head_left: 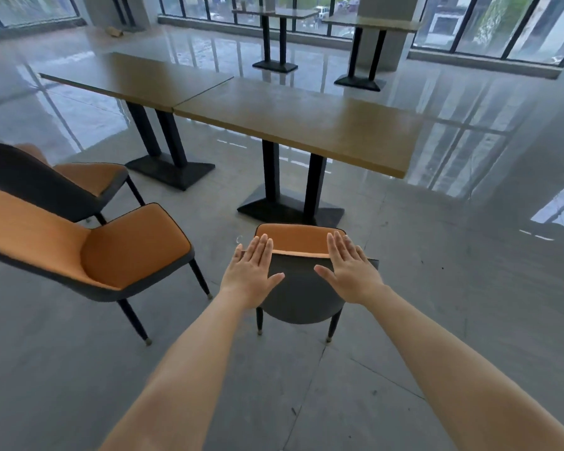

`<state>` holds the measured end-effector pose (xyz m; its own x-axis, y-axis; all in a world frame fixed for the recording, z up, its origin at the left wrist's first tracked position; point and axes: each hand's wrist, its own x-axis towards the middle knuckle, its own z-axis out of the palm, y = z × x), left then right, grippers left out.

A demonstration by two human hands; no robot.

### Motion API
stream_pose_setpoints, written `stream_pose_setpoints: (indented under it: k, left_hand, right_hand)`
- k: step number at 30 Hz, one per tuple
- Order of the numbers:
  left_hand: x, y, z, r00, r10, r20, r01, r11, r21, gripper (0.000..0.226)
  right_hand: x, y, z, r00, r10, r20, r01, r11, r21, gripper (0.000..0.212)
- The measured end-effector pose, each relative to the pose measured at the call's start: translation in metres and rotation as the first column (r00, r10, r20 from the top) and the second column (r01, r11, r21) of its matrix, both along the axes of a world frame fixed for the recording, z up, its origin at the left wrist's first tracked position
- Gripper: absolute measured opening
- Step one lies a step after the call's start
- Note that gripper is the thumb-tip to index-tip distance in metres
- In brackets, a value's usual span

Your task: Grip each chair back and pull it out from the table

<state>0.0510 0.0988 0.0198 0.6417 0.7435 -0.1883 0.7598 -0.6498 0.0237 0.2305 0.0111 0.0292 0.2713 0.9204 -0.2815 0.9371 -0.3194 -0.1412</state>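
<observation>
**Both hands flat over the chair back**

My left hand (253, 271) and my right hand (349, 271) are both stretched out ahead of me, palms down, fingers straight and close together, thumbs spread inward toward each other. Neither hand grips anything. They lie over the top edge of the chair (302, 294) straight in front of me, one near each end of its back; I cannot tell for sure whether my palms press on it or float just above it.

The chair has a dark grey back shell turned toward me and an orange seat on the far side, showing between my fingertips. It stands on the grey floor (437, 320), facing the near table (306, 125), just short of the table's black base (290, 209).

That table is butted end to end with a second table (137, 79) to its left. On my left stand two more chairs of the same orange and grey: a side chair (111, 255) close by, turned sideways, and a far chair (62, 183) behind it. Two more tables (365, 24) stand by the windows (469, 27) at the back of the room.
</observation>
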Motion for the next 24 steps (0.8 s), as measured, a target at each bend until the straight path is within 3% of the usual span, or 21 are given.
stream_pose_setpoints:
  k: [12,24]
  left_hand:
    - [-0.144,0.003,0.054,0.973,0.231,0.026,-0.232,0.958,0.169,0.07]
    - [-0.37,0.107,0.078,0.918,0.391,0.066,-0.392,0.873,0.288,0.07]
  right_hand:
    - [-0.098,0.045,0.056,0.964,0.262,0.044,-0.266,0.945,0.189,0.074]
    - [-0.334,0.188,0.084,0.932,0.362,0.032,-0.351,0.875,0.334,0.074]
